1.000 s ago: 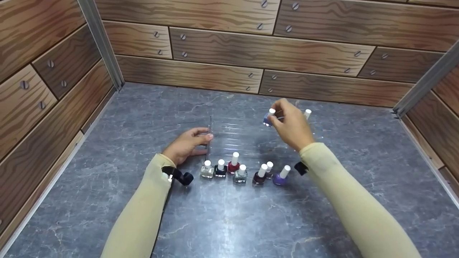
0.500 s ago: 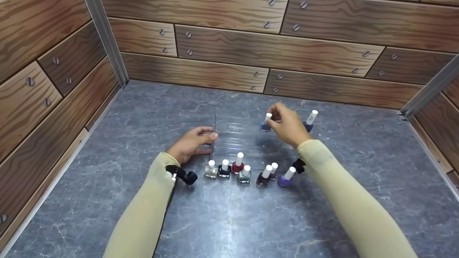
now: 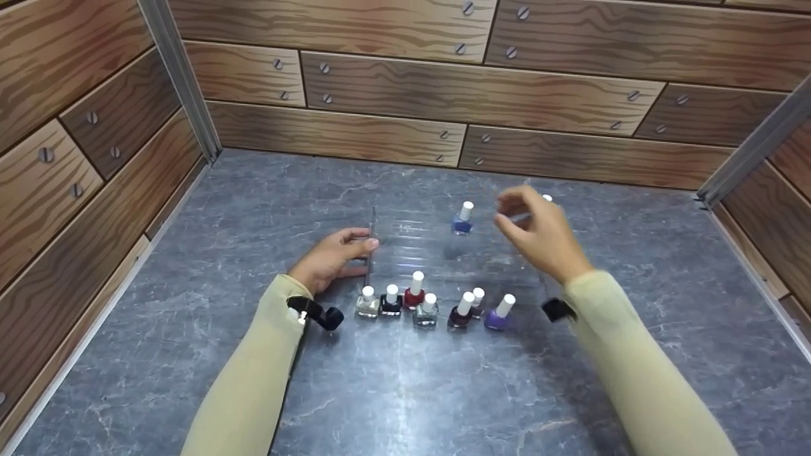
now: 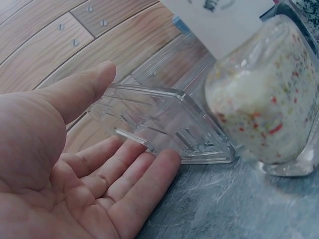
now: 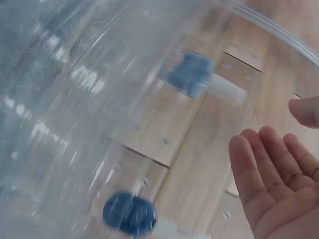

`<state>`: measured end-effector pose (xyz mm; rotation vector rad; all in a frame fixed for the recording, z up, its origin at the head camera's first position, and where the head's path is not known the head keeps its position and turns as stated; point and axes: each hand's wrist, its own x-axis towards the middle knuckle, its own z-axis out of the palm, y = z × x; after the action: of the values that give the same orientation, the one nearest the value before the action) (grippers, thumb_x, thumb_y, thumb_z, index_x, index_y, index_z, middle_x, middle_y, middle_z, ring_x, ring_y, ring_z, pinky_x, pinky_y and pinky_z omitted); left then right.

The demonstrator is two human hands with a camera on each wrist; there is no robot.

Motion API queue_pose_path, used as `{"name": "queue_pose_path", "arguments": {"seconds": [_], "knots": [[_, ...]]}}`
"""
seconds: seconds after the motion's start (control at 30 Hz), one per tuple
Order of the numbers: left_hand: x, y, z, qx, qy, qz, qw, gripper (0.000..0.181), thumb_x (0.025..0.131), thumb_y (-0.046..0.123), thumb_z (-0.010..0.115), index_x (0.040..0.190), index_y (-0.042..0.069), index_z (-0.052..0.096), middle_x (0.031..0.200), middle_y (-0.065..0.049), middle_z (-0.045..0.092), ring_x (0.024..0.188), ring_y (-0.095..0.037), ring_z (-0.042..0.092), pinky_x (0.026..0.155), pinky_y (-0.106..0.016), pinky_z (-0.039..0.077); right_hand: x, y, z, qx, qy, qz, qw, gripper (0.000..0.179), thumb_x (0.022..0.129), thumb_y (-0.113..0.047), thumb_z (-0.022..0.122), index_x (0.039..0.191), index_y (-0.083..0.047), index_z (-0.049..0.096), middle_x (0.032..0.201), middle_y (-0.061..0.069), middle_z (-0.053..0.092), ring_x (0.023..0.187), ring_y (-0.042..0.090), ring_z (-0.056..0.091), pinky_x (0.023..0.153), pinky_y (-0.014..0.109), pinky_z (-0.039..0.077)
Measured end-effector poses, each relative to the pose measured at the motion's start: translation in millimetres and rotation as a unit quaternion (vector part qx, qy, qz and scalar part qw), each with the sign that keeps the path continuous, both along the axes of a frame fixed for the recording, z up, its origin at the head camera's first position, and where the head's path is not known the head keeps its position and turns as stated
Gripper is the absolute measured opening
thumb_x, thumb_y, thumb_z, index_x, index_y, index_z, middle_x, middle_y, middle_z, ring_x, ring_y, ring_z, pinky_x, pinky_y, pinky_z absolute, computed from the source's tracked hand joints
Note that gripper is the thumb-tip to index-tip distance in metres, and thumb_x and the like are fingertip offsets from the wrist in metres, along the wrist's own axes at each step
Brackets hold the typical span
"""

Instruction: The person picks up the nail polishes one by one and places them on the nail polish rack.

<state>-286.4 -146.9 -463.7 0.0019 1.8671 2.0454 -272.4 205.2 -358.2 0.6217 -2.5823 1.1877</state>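
A clear stepped plastic rack point(image 3: 418, 244) stands mid-table. My left hand point(image 3: 336, 256) rests at its left side panel, thumb at the top edge and fairly straight fingers against the outer face, as the left wrist view point(image 4: 114, 184) shows. At the rack's far part stands a blue nail polish bottle point(image 3: 462, 225) with a white cap. My right hand point(image 3: 538, 231) is just right of that bottle, apart from it, with nothing between thumb and fingers. Behind this hand, a white cap point(image 3: 547, 199) pokes out; the right wrist view has its dark blue bottle point(image 5: 129, 213), blurred.
Along the rack's front stand several nail polish bottles: clear glitter point(image 3: 367, 306), black point(image 3: 391, 305), red point(image 3: 414, 299), grey glitter point(image 3: 426, 315), dark maroon point(image 3: 460, 318), one partly hidden behind it, and purple point(image 3: 497, 320). Wood-patterned walls point(image 3: 380, 133) enclose the table.
My right hand has set the blue nail polish bottle down at the rack's far part, let go and drawn back to the right. The left hand stays at the rack's side.
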Motion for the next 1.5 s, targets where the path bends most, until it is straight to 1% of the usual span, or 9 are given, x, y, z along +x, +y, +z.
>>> {"name": "queue_pose_path", "arguments": {"seconds": [0.1, 0.2, 0.33, 0.5, 0.7, 0.9, 1.03, 1.17, 1.5], "knots": [[1.6, -2.3, 0.5, -0.005, 0.000, 0.002, 1.0000, 0.064, 0.098, 0.023, 0.073, 0.152, 0.005, 0.044, 0.143, -0.017, 0.055, 0.132, -0.032, 0.053, 0.106, -0.043, 0.056, 19.6, 18, -5.6, -0.035, 0.039, -0.019, 0.9984, 0.024, 0.094, 0.000, 0.072, 0.117, 0.004, 0.065, 0.104, 0.014, 0.071, 0.091, 0.013, 0.066, 0.082, 0.018, 0.060], [2.5, -3.6, 1.5, -0.011, 0.002, -0.002, 0.9999, 0.066, 0.097, 0.025, 0.073, 0.153, 0.006, 0.044, 0.143, -0.017, 0.054, 0.133, -0.032, 0.052, 0.107, -0.042, 0.056, 32.2, 33, -13.6, -0.055, 0.056, -0.035, 0.9963, 0.021, 0.093, 0.002, 0.073, 0.113, 0.004, 0.068, 0.099, 0.012, 0.072, 0.085, 0.006, 0.065, 0.075, 0.012, 0.058], [2.7, -3.6, 2.5, -0.019, 0.005, -0.008, 0.9998, 0.068, 0.097, 0.027, 0.073, 0.154, 0.006, 0.042, 0.144, -0.017, 0.054, 0.134, -0.033, 0.051, 0.108, -0.043, 0.055, 39.5, 45, -18.1, -0.039, 0.059, -0.042, 0.9966, 0.022, 0.095, -0.004, 0.074, 0.115, 0.002, 0.068, 0.100, 0.010, 0.072, 0.085, 0.005, 0.064, 0.071, 0.009, 0.055], [3.0, 0.5, 2.2, -0.023, 0.003, -0.011, 0.9997, 0.067, 0.098, 0.027, 0.072, 0.154, 0.007, 0.042, 0.145, -0.017, 0.053, 0.134, -0.033, 0.051, 0.107, -0.042, 0.055, 45.2, 56, -15.8, -0.015, 0.049, -0.045, 0.9977, 0.023, 0.097, -0.009, 0.072, 0.118, 0.000, 0.067, 0.104, 0.009, 0.071, 0.089, 0.008, 0.063, 0.073, 0.009, 0.054], [1.3, 1.9, 1.0, -0.014, 0.004, -0.010, 0.9998, 0.066, 0.098, 0.025, 0.073, 0.154, 0.006, 0.042, 0.145, -0.017, 0.052, 0.134, -0.033, 0.051, 0.107, -0.043, 0.056, 46.8, 62, -13.8, 0.006, 0.037, -0.045, 0.9983, 0.022, 0.098, -0.009, 0.070, 0.118, 0.000, 0.067, 0.106, 0.010, 0.071, 0.089, 0.008, 0.064, 0.075, 0.010, 0.056], [2.9, 0.1, 0.2, -0.018, 0.007, -0.008, 0.9998, 0.067, 0.098, 0.025, 0.073, 0.154, 0.006, 0.042, 0.145, -0.018, 0.052, 0.134, -0.033, 0.050, 0.108, -0.043, 0.055, 45.2, 62, -15.3, 0.043, 0.007, -0.039, 0.9983, 0.017, 0.100, -0.013, 0.069, 0.115, -0.005, 0.068, 0.103, 0.007, 0.072, 0.091, 0.015, 0.066, 0.076, 0.016, 0.057], [2.6, 0.5, -1.1, -0.014, 0.008, -0.008, 0.9998, 0.065, 0.098, 0.023, 0.072, 0.153, 0.005, 0.042, 0.145, -0.018, 0.053, 0.134, -0.033, 0.051, 0.108, -0.043, 0.055, 44.2, 63, -17.3, 0.062, -0.011, -0.037, 0.9973, 0.018, 0.100, -0.015, 0.068, 0.116, -0.007, 0.067, 0.103, 0.006, 0.072, 0.092, 0.018, 0.067, 0.077, 0.016, 0.057], [1.9, 0.5, -1.5, -0.014, 0.006, -0.008, 0.9999, 0.063, 0.098, 0.022, 0.071, 0.153, 0.005, 0.043, 0.145, -0.018, 0.053, 0.133, -0.033, 0.051, 0.107, -0.043, 0.055, 41.9, 64, -20.2, 0.068, -0.021, -0.032, 0.9969, 0.019, 0.100, -0.013, 0.068, 0.117, -0.005, 0.067, 0.104, 0.007, 0.072, 0.093, 0.020, 0.067, 0.078, 0.016, 0.057], [3.0, 1.5, 0.7, -0.015, 0.004, -0.003, 0.9999, 0.064, 0.098, 0.022, 0.072, 0.153, 0.005, 0.043, 0.144, -0.018, 0.053, 0.134, -0.033, 0.050, 0.106, -0.042, 0.056, 42.1, 65, -21.6, 0.095, -0.041, -0.018, 0.9945, 0.020, 0.102, -0.018, 0.066, 0.119, -0.007, 0.066, 0.106, 0.006, 0.071, 0.095, 0.019, 0.067, 0.080, 0.027, 0.059]]}}
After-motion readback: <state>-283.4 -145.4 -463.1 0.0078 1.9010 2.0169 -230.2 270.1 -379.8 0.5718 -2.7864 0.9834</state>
